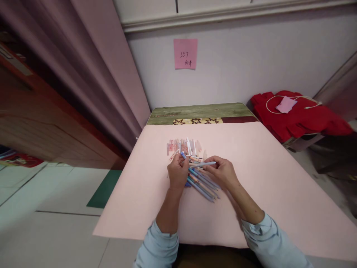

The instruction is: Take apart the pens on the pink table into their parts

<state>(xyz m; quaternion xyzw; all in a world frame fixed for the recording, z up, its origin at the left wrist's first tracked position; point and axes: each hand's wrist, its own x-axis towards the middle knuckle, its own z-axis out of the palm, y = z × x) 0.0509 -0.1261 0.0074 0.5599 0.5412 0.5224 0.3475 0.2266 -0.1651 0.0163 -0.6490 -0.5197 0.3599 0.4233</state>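
My left hand [177, 172] is closed, its fingertips pinching a small blue pen part [183, 155] that looks like a cap. To its right, my right hand [224, 170] grips a pale blue pen barrel [208, 163] between thumb and fingers. The barrel lies nearly level, its left end pointing towards my left hand. Beneath and in front of both hands, several pens [203, 186] in blue, grey and orange tones lie side by side at a slant, tips towards the lower right. A bit of blue [188, 184] shows beside my left wrist.
Behind my hands lie rows of clear, pinkish and white pen parts [181, 146]. A pale pink sheet [267, 186] covers the table [195, 109]. A red cloth [295, 123] with a white cable is at the right; a purple curtain [106, 74] hangs at the left.
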